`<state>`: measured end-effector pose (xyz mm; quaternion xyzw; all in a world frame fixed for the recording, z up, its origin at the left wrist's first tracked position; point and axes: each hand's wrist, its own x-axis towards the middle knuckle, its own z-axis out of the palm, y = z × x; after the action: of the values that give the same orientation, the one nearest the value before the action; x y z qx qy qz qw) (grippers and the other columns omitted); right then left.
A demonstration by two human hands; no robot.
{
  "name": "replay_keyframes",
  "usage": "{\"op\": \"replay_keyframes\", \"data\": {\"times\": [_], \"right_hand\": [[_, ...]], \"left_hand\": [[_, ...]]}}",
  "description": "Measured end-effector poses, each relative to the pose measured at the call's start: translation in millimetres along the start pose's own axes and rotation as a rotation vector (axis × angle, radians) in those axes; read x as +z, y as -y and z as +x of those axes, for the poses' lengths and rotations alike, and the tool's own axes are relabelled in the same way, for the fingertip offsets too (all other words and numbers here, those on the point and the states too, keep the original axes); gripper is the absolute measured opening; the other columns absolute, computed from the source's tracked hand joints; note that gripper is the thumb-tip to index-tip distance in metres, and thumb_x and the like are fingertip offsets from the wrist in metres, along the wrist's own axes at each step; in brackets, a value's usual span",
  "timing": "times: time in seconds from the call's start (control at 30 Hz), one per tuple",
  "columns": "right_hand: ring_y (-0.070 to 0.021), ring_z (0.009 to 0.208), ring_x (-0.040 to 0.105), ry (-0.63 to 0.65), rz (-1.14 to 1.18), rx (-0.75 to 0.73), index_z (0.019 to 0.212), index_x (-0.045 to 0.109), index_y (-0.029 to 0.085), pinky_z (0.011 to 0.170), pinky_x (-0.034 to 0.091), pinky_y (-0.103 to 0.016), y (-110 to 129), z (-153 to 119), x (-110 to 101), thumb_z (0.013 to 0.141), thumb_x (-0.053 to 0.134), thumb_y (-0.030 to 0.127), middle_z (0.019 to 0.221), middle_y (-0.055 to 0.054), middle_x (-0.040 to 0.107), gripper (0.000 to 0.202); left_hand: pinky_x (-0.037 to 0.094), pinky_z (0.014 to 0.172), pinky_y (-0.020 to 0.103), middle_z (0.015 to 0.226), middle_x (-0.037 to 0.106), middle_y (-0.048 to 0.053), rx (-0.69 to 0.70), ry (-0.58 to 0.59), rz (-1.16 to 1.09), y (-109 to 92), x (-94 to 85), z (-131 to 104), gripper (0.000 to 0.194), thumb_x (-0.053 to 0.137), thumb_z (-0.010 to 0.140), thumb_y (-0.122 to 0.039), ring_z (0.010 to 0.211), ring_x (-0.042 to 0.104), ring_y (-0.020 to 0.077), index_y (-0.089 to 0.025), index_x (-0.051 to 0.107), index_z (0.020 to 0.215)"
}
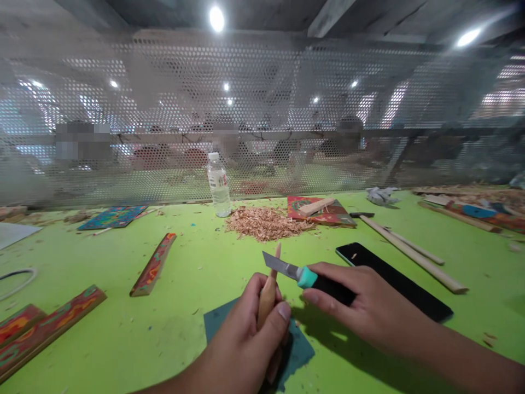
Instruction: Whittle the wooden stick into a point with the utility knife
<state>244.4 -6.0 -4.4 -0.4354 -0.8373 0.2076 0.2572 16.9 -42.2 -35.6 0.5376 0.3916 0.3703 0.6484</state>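
Observation:
In the head view my left hand (pixel 256 334) is closed around a small carved piece of wood (pixel 267 300), its thin tapered tip pointing up and away from me. My right hand (pixel 365 301) grips a utility knife (pixel 324 282) with a black and turquoise handle. The knife's blade (pixel 276 262) lies across the narrow tip of the wood; whether it touches is hard to tell. Under my left hand lies a dark green sheet (pixel 301 350), partly hidden by the hand. The lower end of the wood is hidden in my fingers.
A pile of wood shavings (pixel 264 223) lies ahead, beside a water bottle (pixel 219 189). To the right are a black phone (pixel 394 279) and a hammer (pixel 414 254). Painted wood strips (pixel 153 265) lie left, a painted board (pixel 344 216) behind. A perforated metal screen (pixel 254 120) closes off the far edge.

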Motion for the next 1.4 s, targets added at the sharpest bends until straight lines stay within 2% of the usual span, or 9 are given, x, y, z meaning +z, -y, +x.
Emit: {"op": "replay_keyframes", "data": {"times": [0.13, 0.23, 0.33, 0.43, 0.63, 0.8, 0.93, 1.13, 1.4], "right_hand": [[-0.0219, 0.083, 0.076, 0.025, -0.038, -0.097, 0.108, 0.075, 0.026, 0.074, 0.057, -0.031, 0, -2, 1, 0.107, 0.058, 0.051, 0.095, -0.004, 0.081, 0.031], [-0.0236, 0.088, 0.079, 0.044, -0.089, -0.190, 0.119, 0.074, 0.023, 0.076, 0.060, -0.032, 0, -6, 5, 0.108, 0.057, 0.050, 0.105, -0.008, 0.083, 0.034], [-0.0269, 0.093, 0.081, 0.009, -0.154, -0.253, 0.133, 0.070, 0.019, 0.079, 0.062, -0.034, -3, -10, 9, 0.109, 0.056, 0.050, 0.115, -0.013, 0.083, 0.042], [-0.0286, 0.091, 0.082, -0.045, -0.227, -0.279, 0.135, 0.070, 0.016, 0.077, 0.064, -0.036, -4, -12, 11, 0.109, 0.056, 0.050, 0.114, -0.016, 0.083, 0.045], [-0.0258, 0.082, 0.083, -0.108, -0.324, -0.280, 0.139, 0.068, 0.015, 0.070, 0.065, -0.033, -3, -15, 15, 0.110, 0.055, 0.048, 0.105, -0.013, 0.085, 0.046], [-0.0248, 0.073, 0.082, -0.163, -0.405, -0.275, 0.141, 0.067, 0.016, 0.061, 0.062, -0.031, 0, -17, 20, 0.111, 0.052, 0.050, 0.094, -0.011, 0.084, 0.048], [-0.0245, 0.069, 0.081, -0.227, -0.431, -0.253, 0.139, 0.070, 0.017, 0.064, 0.064, -0.032, 0, -15, 20, 0.112, 0.049, 0.051, 0.093, -0.012, 0.084, 0.048], [-0.0289, 0.093, 0.083, -0.430, -0.372, -0.232, 0.137, 0.071, 0.013, 0.075, 0.067, -0.036, -3, -11, 10, 0.112, 0.048, 0.051, 0.112, -0.015, 0.084, 0.051], [-0.0250, 0.086, 0.084, -0.155, -0.286, -0.311, 0.132, 0.071, 0.017, 0.073, 0.066, -0.032, -11, -6, 8, 0.111, 0.052, 0.046, 0.111, -0.013, 0.085, 0.040]], "left_hand": [[0.042, 0.054, 0.022, 0.072, 0.053, -0.006, -0.005, -0.044, 0.083, -1, -1.5, -2, 0.051, 0.059, 0.100, -0.065, 0.059, 0.050, 0.0123, -0.024, 0.054, 0.129], [0.050, 0.079, 0.027, 0.097, 0.064, 0.003, 0.073, -0.076, 0.148, 1, -0.6, 0, 0.049, 0.057, 0.102, -0.065, 0.091, 0.059, 0.0184, -0.022, 0.060, 0.125], [0.048, 0.091, 0.030, 0.116, 0.064, 0.008, 0.130, -0.087, 0.210, 4, 1.0, 2, 0.049, 0.051, 0.104, -0.065, 0.109, 0.056, 0.0219, -0.021, 0.063, 0.121], [0.048, 0.088, 0.030, 0.109, 0.065, 0.007, 0.159, -0.118, 0.288, 5, 2.2, 3, 0.046, 0.050, 0.105, -0.063, 0.105, 0.057, 0.0220, -0.020, 0.064, 0.112], [0.043, 0.068, 0.028, 0.097, 0.066, 0.006, 0.168, -0.155, 0.396, 10, 1.2, 3, 0.045, 0.045, 0.107, -0.063, 0.090, 0.058, 0.0211, -0.020, 0.059, 0.100], [0.042, 0.069, 0.029, 0.091, 0.065, 0.004, 0.160, -0.176, 0.369, 9, 1.1, 4, 0.045, 0.047, 0.106, -0.063, 0.083, 0.055, 0.0191, -0.020, 0.061, 0.101], [0.040, 0.067, 0.027, 0.085, 0.061, 0.001, 0.146, -0.213, 0.359, 3, 3.2, 6, 0.045, 0.051, 0.104, -0.064, 0.078, 0.050, 0.0178, -0.021, 0.061, 0.097], [0.038, 0.069, 0.027, 0.084, 0.056, 0.000, 0.110, -0.218, 0.378, 1, 4.1, 6, 0.045, 0.051, 0.104, -0.064, 0.079, 0.048, 0.0173, -0.022, 0.052, 0.086], [0.044, 0.077, 0.029, 0.087, 0.055, 0.000, 0.117, -0.174, 0.266, 2, 0.8, 5, 0.043, 0.061, 0.099, -0.064, 0.084, 0.051, 0.0191, -0.021, 0.061, 0.099]]}}
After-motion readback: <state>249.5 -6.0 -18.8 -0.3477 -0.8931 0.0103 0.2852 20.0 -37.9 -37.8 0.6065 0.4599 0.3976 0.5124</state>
